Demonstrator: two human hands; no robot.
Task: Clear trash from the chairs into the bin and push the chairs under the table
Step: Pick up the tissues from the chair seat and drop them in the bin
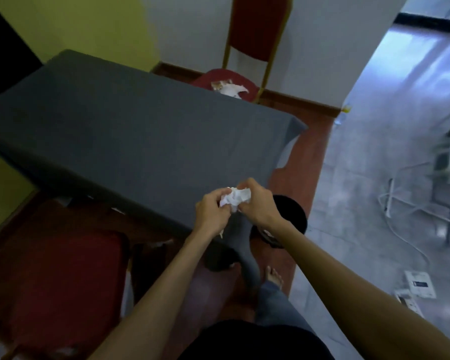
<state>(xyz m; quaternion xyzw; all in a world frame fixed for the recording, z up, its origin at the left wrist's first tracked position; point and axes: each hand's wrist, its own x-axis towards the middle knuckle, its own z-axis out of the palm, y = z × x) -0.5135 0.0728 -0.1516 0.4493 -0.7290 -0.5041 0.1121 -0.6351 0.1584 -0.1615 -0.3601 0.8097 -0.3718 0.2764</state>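
Observation:
My left hand [210, 213] and my right hand [257, 201] both grip a crumpled white paper [235, 199] above the near right corner of the table [130, 126], which wears a dark grey cloth. Just right of and below my hands stands a black bin [295, 216] on the floor, partly hidden by my right forearm. A red chair [63, 281] stands at the lower left, close to the table's near side. Across the table stands a second red chair [255, 42] with a gold frame; white and orange trash [230, 89] lies on its seat.
A yellow-green wall runs along the left. To the right lies a grey glossy floor with white cables [390, 209] and papers or boxes [418, 281]. My bare foot [273, 276] rests on the red-brown floor beside the table.

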